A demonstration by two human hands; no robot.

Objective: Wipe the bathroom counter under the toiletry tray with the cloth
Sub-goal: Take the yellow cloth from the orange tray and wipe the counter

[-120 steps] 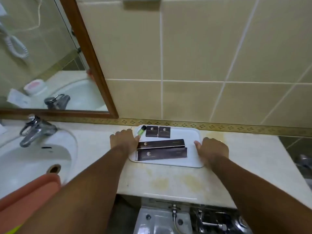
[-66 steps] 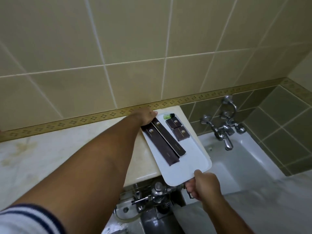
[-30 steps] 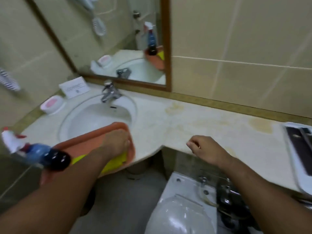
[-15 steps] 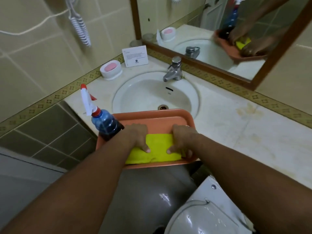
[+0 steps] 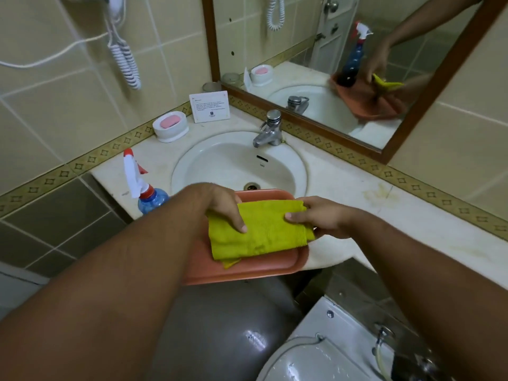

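Note:
A folded yellow cloth (image 5: 264, 232) is lifted just above an orange tray (image 5: 255, 268) that rests over the front rim of the sink. My left hand (image 5: 220, 204) grips the cloth's left edge, thumb on top. My right hand (image 5: 319, 215) pinches its right edge. The beige marble counter (image 5: 384, 199) stretches away to the right with yellowish stains on it. The white toiletry tray is out of view.
A blue spray bottle (image 5: 148, 193) stands at the orange tray's left end. Behind the basin (image 5: 236, 166) are a tap (image 5: 270, 130), a soap dish (image 5: 170, 126) and a white card (image 5: 210, 105). The mirror (image 5: 343, 64) hangs above; a toilet (image 5: 330, 353) sits below right.
The white toiletry tray was carried to the counter's right end. I turned left to the orange tray, put both hands on the yellow cloth, and now hold it raised off the tray.

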